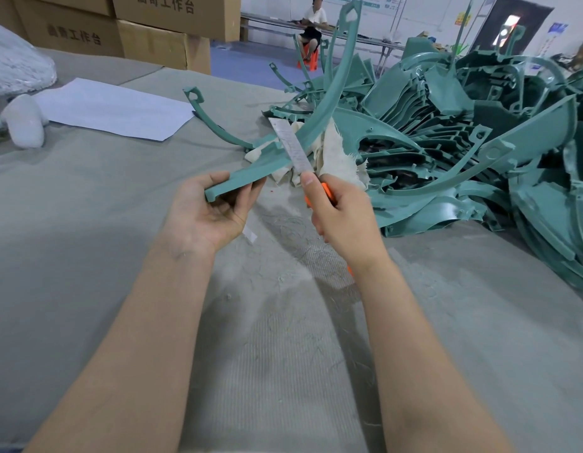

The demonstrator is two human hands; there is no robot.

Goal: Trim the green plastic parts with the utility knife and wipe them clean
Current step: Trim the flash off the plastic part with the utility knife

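Two bare forearms stretch out over the grey desk (87,240), and at their ends the hands meet on the work. The curved green part (247,179) is held in the air above the desk. Its near end sits in the left hand (215,207), palm up, fingers and thumb pinching the flat end. From there its long axis runs away and to the right, sweeping up high.

The right hand (342,220) is wrapped round the orange handle of the knife (291,145), with a fingertip pushed up onto the base of the blade. The blade slants up and to the left and lies across the part just beyond the left fingers. So the cut, I'd say, has to travel along the edge away from the holding hand, with the right hand driving it.

A white rag (336,158) shows just behind the right hand; whether it is held I cannot tell. The pile of green parts (463,142) lies off to the right, and a sheet of paper (113,109) lies to the left.
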